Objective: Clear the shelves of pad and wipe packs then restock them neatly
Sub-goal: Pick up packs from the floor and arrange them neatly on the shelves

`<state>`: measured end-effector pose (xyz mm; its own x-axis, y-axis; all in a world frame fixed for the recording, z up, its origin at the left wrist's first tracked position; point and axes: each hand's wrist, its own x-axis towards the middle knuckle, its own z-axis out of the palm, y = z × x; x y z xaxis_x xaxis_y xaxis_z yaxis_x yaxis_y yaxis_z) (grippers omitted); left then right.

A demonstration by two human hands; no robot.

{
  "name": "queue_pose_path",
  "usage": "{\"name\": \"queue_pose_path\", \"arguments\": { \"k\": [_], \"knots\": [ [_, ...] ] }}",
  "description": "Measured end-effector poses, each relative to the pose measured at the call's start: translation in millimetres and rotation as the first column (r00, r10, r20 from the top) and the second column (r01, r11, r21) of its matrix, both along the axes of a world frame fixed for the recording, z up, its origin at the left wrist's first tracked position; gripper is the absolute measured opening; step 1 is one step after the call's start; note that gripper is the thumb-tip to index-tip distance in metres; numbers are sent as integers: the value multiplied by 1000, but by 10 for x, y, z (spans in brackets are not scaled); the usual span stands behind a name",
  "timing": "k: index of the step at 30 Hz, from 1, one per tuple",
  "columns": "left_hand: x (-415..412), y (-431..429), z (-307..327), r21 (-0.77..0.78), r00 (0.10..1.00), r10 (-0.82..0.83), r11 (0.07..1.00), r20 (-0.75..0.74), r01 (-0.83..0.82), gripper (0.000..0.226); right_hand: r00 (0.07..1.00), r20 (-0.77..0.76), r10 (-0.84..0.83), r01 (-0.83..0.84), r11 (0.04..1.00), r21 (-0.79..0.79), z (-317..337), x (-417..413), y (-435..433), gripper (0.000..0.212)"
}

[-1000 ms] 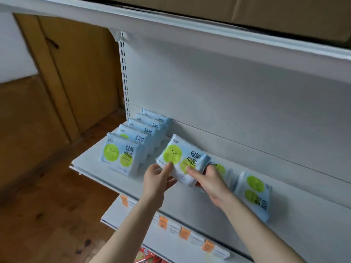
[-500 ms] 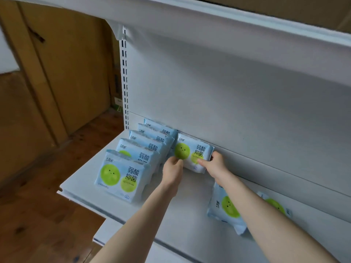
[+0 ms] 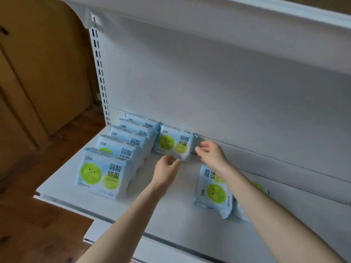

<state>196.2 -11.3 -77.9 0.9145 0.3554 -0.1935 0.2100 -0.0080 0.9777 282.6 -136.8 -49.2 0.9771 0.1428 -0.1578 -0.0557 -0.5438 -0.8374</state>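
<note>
Down the left edge of the frame a wooden floor (image 3: 28, 224) is showing past the white shelf (image 3: 171, 215), and a slotted upright (image 3: 98, 63) is rising from the shelf's back left corner. Just right of it, a row of packs (image 3: 102, 173) is standing face-forward, five deep from the shelf's front toward the back panel (image 3: 209, 82), sitting as it was half a second ago.

At centre frame the standing pack (image 3: 174, 142) is leaning upright against the back panel, just beside the rear of the row. A second ago it was being carried in the air before the shelf.

The left hand (image 3: 167, 168) is staying at the pack's lower right corner, fingertips touching the bottom edge. Whether they are pinching or only steadying it, I cannot tell.

The right hand (image 3: 210, 152), gripping the pack's right edge half a second ago, is now hanging just beside that edge, fingers loosely curled and holding nothing.

Right of centre, below that wrist, a lying pack (image 3: 212, 190) is resting flat on the shelf, and a second pack (image 3: 266, 189) is peeking out from behind the right forearm.
</note>
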Motion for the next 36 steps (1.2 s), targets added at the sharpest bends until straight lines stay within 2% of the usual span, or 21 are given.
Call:
{"name": "queue_pose_path", "arguments": {
  "k": [1,4,8,10,12,14,16,17,19,21,24,26,28,30,32,36],
  "knots": [
    [-56,-63,-7,45,999,-40,998,-32,42,15,1000,25,2,-2,1000,3,58,-79,-104,37],
    [-220,-300,20,224,974,-135,959,-182,174,38,995,97,-19,21,1000,-15,158,-356,-455,30],
    [-326,-650,138,441,928,-206,834,-309,332,33,985,159,60,-25,976,-214,120,-775,-806,25],
    [-314,-769,159,468,928,-189,821,-320,328,34,975,146,167,-102,924,-369,20,-976,-879,29],
    [-296,-851,153,356,929,-171,888,-329,290,34,956,153,251,-166,890,-424,-83,-1116,-906,32],
    [-321,-914,146,162,936,-158,963,-313,217,32,947,175,269,-186,905,-382,-139,-1184,-936,34],
    [-360,-945,132,20,951,-148,987,-270,160,27,958,190,216,-148,935,-321,-112,-1191,-996,31],
    [-386,-933,145,-20,957,-144,990,-251,143,25,964,201,173,-114,954,-277,-78,-1175,-1036,29],
    [-462,-869,228,-83,961,-160,986,-226,144,34,961,264,86,-41,985,-170,5,-1113,-1119,27],
    [-525,-757,322,-116,950,-223,973,-221,201,40,953,294,74,-43,993,-110,114,-1029,-1178,36],
    [-624,-568,488,-114,931,-319,946,-176,302,25,974,72,213,-213,977,-9,267,-929,-1178,57],
    [-666,-445,549,-121,937,-325,943,-129,310,31,941,-78,328,-319,941,116,331,-896,-1116,48],
    [-680,-326,522,-155,971,-224,965,-77,210,34,922,-143,361,-319,914,251,328,-891,-1011,27],
    [-679,-231,427,-207,999,2,978,-40,-11,36,952,-153,267,-199,914,354,245,-853,-869,16],
    [-686,-186,320,-175,987,161,971,-25,-162,33,977,-181,116,-27,902,430,114,-794,-682,13],
    [-650,-166,168,-70,987,161,985,2,-161,10,948,-313,-64,242,784,572,-138,-718,-183,7]
  ]
}}
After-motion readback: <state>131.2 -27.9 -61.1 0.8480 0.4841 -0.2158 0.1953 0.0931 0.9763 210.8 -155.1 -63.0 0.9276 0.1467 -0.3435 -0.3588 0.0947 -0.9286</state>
